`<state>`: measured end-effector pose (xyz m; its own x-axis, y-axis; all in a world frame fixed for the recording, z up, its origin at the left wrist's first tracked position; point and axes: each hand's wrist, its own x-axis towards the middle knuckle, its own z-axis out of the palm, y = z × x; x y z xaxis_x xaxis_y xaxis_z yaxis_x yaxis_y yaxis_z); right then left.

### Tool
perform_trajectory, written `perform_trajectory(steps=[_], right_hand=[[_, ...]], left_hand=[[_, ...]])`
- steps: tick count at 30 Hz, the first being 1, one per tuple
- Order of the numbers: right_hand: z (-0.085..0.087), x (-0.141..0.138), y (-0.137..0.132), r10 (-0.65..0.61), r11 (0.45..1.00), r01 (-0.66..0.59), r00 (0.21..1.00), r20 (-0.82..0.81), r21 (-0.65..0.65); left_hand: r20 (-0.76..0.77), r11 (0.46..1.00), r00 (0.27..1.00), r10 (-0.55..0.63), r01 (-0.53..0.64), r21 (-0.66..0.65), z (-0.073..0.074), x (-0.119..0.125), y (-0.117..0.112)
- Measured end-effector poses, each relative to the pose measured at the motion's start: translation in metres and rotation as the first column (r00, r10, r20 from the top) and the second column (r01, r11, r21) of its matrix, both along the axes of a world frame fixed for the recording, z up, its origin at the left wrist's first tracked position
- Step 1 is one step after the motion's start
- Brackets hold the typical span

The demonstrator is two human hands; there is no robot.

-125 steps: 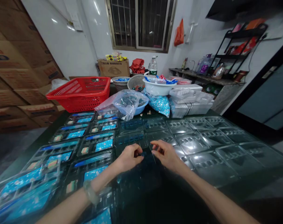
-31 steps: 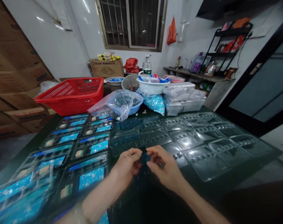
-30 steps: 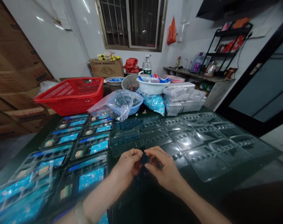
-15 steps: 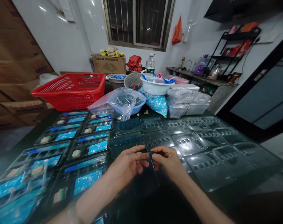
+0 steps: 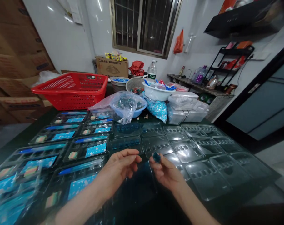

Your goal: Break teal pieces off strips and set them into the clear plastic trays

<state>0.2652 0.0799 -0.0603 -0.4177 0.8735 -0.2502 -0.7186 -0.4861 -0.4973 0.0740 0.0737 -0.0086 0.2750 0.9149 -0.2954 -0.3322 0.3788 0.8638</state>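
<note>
My right hand (image 5: pixel 166 172) pinches a small dark teal piece (image 5: pixel 156 157) between thumb and fingers; its exact kind is unclear. To its left, my left hand (image 5: pixel 124 164) hovers with fingers half curled and apart, and nothing shows in it. Both are above the dark table, near clear plastic trays. Just beyond the hands, a clear tray (image 5: pixel 126 143) has several small dark teal pieces in its slots. An unfilled-looking clear tray (image 5: pixel 157 145) lies beside it. At left, filled trays (image 5: pixel 89 146) carry blue pens, striped erasers and blue patterned packets.
A red plastic basket (image 5: pixel 71 92) stands at the back left. Behind the trays are a plastic-covered blue basin (image 5: pixel 130 104), a white basin (image 5: pixel 157 91) with blue items, a blue patterned bag (image 5: pixel 157 107) and stacked clear cases (image 5: pixel 187 107). More clear trays (image 5: pixel 207 178) lie at right.
My hands have moved apart. The small teal piece, earlier between the fingertips of both hands, is now held up in my right hand alone. The camera view has tilted slightly.
</note>
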Motion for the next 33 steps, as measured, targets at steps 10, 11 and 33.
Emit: perform_trajectory(steps=[10, 11, 33], right_hand=[[0.028, -0.009, -0.008, -0.15, 0.939, 0.004, 0.904, 0.401, 0.343], [0.037, -0.009, -0.01, -0.239, 0.896, -0.003, 0.839, 0.488, 0.444], [0.096, -0.01, 0.08, -0.886, 0.194, -0.752, 0.14, 0.441, 0.63]], left_hand=[[-0.271, 0.984, 0.961, 0.052, -0.003, 0.179, -0.002, -0.008, -0.003], [-0.325, 0.978, 0.943, 0.071, -0.002, 0.21, -0.003, -0.009, -0.002], [-0.778, 0.821, 0.603, 0.177, 0.346, 0.455, -0.026, -0.044, 0.018]])
